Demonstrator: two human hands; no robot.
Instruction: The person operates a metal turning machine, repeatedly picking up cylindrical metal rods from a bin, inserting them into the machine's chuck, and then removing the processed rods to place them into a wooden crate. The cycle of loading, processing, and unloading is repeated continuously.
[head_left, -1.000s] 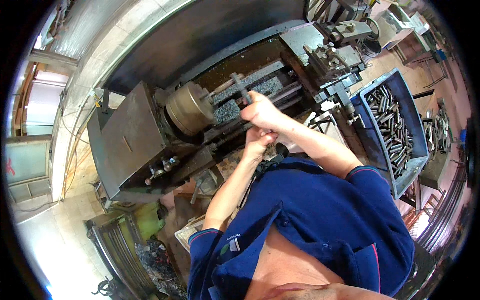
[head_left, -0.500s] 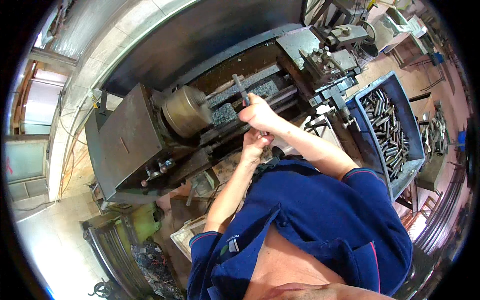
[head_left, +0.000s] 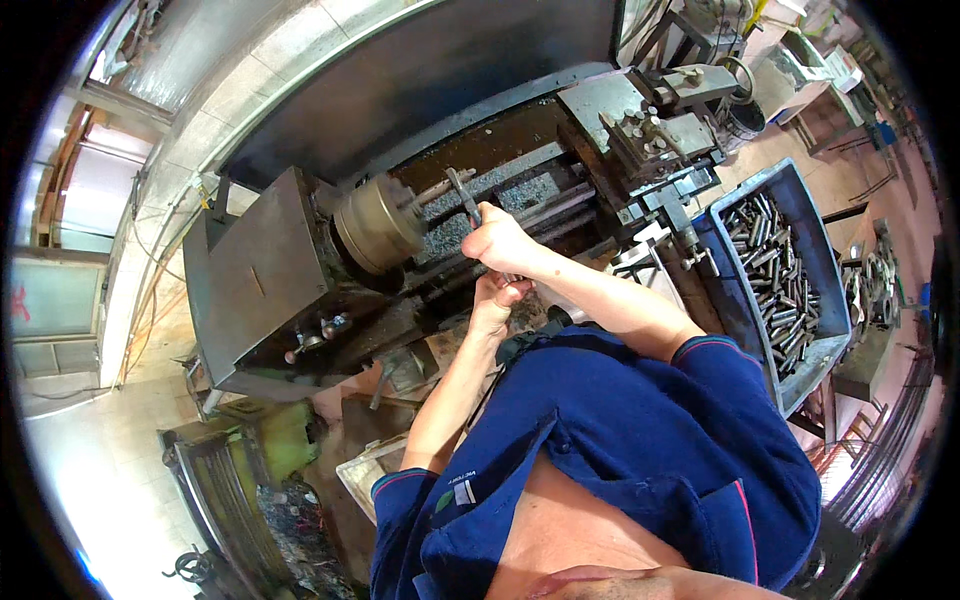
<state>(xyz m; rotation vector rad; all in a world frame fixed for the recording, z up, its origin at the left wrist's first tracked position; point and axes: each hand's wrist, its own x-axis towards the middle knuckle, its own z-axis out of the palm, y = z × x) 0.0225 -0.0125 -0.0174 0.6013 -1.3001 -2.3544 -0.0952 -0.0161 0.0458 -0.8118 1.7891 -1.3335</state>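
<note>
My right hand (head_left: 499,243) is closed around a grey flat bar-shaped tool that looks like a file (head_left: 464,195). Below it my left hand (head_left: 490,308) is closed at the tool's near end, where the fingers hide most of what they grip. The tool's far end crosses a thin metal rod (head_left: 434,192) sticking out of the lathe chuck (head_left: 376,226). Whether tool and rod touch I cannot tell. Blur around the chuck's front suggests that it is spinning.
The lathe headstock (head_left: 255,280) with its levers (head_left: 318,338) stands at the left. Metal chips (head_left: 527,192) lie on the bed, and the tool post (head_left: 640,140) is further right. A blue bin (head_left: 712,245) full of short metal pieces stands beside the carriage.
Both hands and the file have moved left toward the chuck and a little nearer to me. My grip looks the same. The whole view has shifted slightly.
</note>
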